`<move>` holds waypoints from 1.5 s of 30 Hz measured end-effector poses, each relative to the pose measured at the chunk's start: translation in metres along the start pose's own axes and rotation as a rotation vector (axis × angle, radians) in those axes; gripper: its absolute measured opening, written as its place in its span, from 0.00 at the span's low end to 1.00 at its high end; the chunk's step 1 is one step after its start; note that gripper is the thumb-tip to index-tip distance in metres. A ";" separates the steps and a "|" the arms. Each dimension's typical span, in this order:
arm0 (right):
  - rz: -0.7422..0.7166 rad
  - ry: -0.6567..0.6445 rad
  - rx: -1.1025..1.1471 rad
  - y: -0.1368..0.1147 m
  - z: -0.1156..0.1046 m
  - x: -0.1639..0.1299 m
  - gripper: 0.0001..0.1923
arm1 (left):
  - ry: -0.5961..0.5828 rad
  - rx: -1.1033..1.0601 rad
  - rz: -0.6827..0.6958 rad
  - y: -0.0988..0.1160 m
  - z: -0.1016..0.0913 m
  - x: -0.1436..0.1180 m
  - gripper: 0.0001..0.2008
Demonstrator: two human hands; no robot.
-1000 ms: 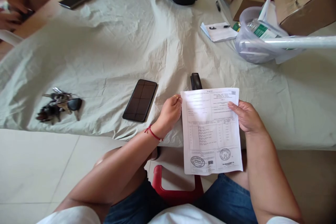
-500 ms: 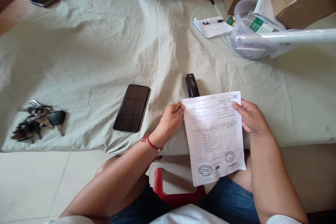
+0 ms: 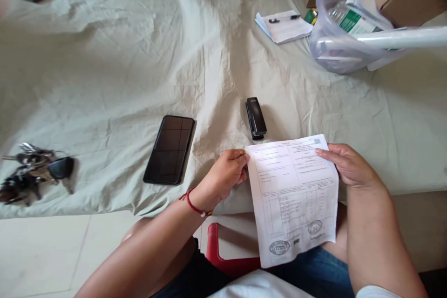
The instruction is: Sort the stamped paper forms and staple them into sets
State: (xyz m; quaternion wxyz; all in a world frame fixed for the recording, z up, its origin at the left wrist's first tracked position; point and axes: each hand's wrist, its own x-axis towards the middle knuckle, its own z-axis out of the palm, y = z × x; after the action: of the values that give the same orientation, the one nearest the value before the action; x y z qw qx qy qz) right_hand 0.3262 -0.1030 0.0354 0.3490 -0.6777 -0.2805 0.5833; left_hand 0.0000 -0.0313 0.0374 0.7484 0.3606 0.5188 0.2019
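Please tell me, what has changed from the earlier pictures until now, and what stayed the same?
The paper has come down toward the lap and tilted, uncovering the black stapler. Both the left hand and right hand still grip its top corners. The phone and keys lie unmoved on the cloth.

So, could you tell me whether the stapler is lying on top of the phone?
No, the stapler lies on the cloth apart from the phone.

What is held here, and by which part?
A printed sheet, gripped by both hands at its upper corners: left hand at top-left, right hand at top-right.
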 end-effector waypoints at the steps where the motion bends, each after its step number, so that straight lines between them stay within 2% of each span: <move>1: 0.006 0.005 0.002 0.001 0.001 0.001 0.27 | 0.005 -0.009 -0.010 -0.001 0.000 0.002 0.21; 7: -0.006 0.040 0.021 0.004 0.003 0.004 0.27 | 0.114 0.054 0.040 -0.005 0.006 0.017 0.19; 12: -0.017 0.077 0.046 0.003 0.002 0.005 0.27 | 0.234 0.489 0.286 -0.003 0.008 0.024 0.22; 15: -0.023 0.092 0.065 0.002 0.003 0.004 0.27 | 0.262 0.593 0.361 0.003 0.009 0.027 0.26; 18: -0.021 0.117 0.089 0.001 0.005 0.004 0.28 | 0.251 0.602 0.348 0.007 0.008 0.032 0.26; 24: -0.039 0.155 0.091 0.002 0.004 0.004 0.28 | 0.217 0.553 0.223 0.006 0.005 0.043 0.21; 28: -0.079 0.165 0.059 0.009 0.002 0.008 0.28 | 0.216 0.541 0.229 0.005 0.005 0.044 0.19; 31: -0.139 0.188 -0.050 0.014 0.003 0.013 0.25 | 0.227 0.542 0.249 0.005 0.007 0.043 0.20; 32: -0.175 0.238 -0.122 0.014 0.004 0.013 0.23 | 0.230 0.535 0.257 0.005 0.007 0.043 0.21; 34: -0.305 0.442 -0.313 0.011 0.011 0.011 0.21 | 0.235 0.518 0.263 0.004 0.008 0.044 0.23; 36: -0.518 0.690 -0.520 0.004 0.023 0.006 0.23 | 0.236 0.508 0.250 0.004 0.009 0.045 0.23; 37: -0.633 0.745 -0.602 0.000 0.032 0.002 0.25 | 0.238 0.506 0.243 0.004 0.009 0.045 0.24; 39: -0.852 0.664 -0.730 -0.005 0.054 -0.003 0.24 | 0.240 0.511 0.239 0.004 0.009 0.046 0.24; 41: -0.992 0.457 -0.811 -0.005 0.078 -0.002 0.28 | 0.240 0.534 0.253 0.004 0.009 0.045 0.24; 43: -1.052 0.306 -0.877 0.000 0.100 0.004 0.38 | 0.233 0.556 0.288 0.004 0.009 0.045 0.23; 45: -1.056 0.240 -0.951 0.007 0.116 0.014 0.45 | 0.223 0.559 0.327 0.004 0.009 0.045 0.23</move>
State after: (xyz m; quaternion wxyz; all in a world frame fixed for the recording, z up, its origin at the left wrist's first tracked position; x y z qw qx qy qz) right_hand 0.2144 -0.0790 0.0128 0.2803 -0.5895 -0.7541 0.0730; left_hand 0.0252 -0.0010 0.0142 0.5171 0.6059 0.5679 0.2074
